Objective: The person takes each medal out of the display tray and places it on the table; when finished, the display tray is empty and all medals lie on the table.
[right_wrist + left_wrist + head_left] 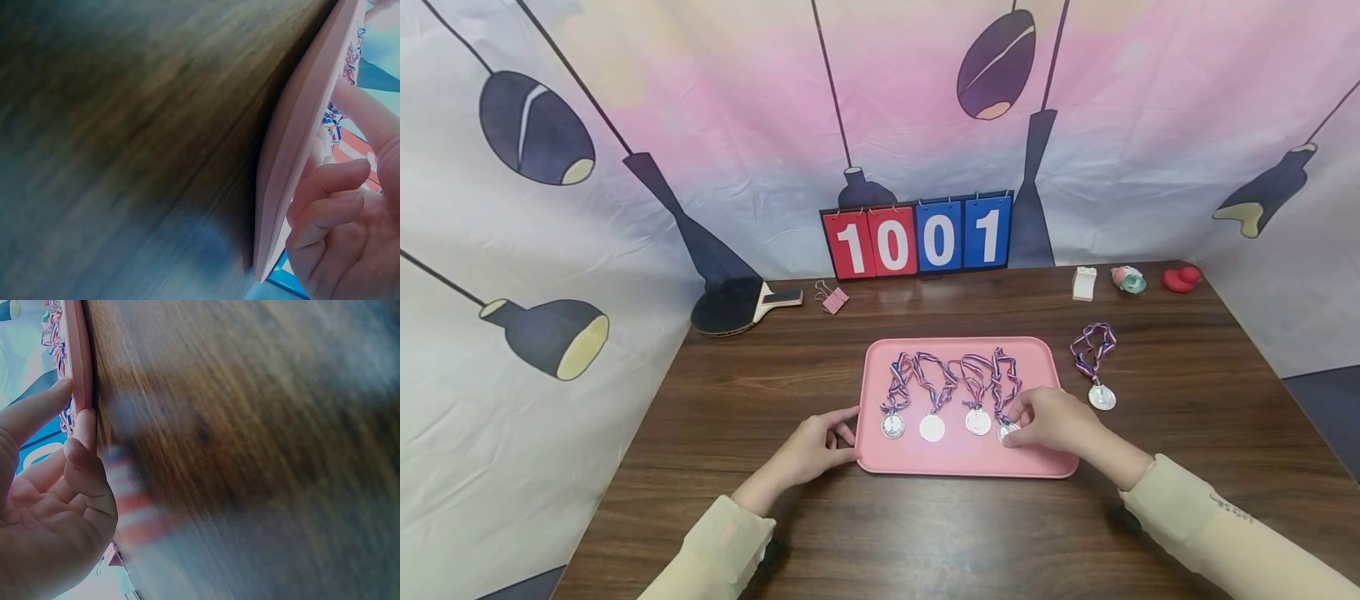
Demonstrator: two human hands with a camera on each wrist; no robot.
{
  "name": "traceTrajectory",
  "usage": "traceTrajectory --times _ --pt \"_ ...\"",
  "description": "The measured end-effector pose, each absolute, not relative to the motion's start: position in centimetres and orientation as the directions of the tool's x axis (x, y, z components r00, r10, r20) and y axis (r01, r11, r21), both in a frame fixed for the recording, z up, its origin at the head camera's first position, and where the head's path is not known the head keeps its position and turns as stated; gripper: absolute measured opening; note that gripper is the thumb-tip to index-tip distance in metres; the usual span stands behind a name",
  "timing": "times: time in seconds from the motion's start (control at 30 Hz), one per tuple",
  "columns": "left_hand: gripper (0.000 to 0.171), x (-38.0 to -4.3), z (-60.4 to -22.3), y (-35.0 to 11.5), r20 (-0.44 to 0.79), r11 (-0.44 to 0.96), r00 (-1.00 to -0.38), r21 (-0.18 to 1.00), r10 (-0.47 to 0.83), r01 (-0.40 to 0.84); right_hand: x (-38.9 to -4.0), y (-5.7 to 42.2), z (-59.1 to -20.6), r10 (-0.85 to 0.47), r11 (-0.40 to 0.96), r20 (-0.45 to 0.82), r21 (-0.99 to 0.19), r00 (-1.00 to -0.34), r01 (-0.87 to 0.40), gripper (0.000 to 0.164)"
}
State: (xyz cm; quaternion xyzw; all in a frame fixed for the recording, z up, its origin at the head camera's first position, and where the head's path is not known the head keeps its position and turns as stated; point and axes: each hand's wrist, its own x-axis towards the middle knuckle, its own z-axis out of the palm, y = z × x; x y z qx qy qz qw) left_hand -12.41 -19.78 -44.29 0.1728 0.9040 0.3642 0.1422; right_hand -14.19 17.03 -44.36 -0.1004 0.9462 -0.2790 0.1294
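Observation:
A pink tray [880, 457] lies on the table with several silver medals in a row, their striped ribbons stretched toward the back. My left hand [815, 446] holds the tray's left edge with thumb and a fingertip; in the left wrist view these fingers [85, 428] meet the rim. Over the tray's right side, my right hand [1048, 419] pinches the rightmost medal [1004, 429], partly covering its disc. The right wrist view hides that disc behind the tray wall [294, 144]. Another medal [1101, 397] lies on the table right of the tray, ribbon looped behind it.
A scoreboard [917, 237] reading 10 and 01 stands at the back. Left of it lie a table tennis bat [727, 307] and pink binder clips [831, 297]. Back right are a white block [1084, 284], a small figure [1128, 280] and a red duck [1182, 279].

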Motion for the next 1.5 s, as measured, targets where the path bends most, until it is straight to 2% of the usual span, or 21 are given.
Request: traceTrajectory --times 0.17,0.73,0.93,1.1,1.3,1.5 --pt "0.061 -12.4 -44.3 -19.8 -0.139 0.681 -0.901 0.704 0.411 0.202 -14.4 17.3 -44.5 -0.280 0.805 -0.188 -0.580 -0.942 -0.123 0.033" --pt "0.060 -12.4 -44.5 -19.7 -0.099 0.646 -0.898 0.728 0.428 0.228 -14.9 19.2 -44.2 -0.392 0.609 -0.223 -0.790 -0.893 -0.070 0.021" --pt "0.061 -12.4 -44.3 -19.7 -0.108 0.648 -0.897 0.729 0.429 0.222 -15.2 20.1 -43.4 -0.406 0.528 -0.165 -0.845 -0.899 -0.083 0.022" --pt "0.062 -12.5 -44.2 -19.7 -0.114 0.645 -0.891 0.730 0.439 0.224 -15.5 21.2 -41.5 -0.366 0.519 -0.133 -0.851 -0.921 -0.083 0.020" --pt "0.055 -13.1 -44.4 -19.9 -0.083 0.643 -0.895 0.724 0.438 0.248 -16.3 23.6 -38.9 -0.292 0.516 -0.086 -0.853 -0.952 -0.081 0.029" --pt "0.054 -13.4 -44.4 -19.9 -0.073 0.639 -0.895 0.725 0.441 0.256 -17.2 26.4 -37.4 -0.181 0.502 -0.101 -0.865 -0.978 -0.004 0.040"
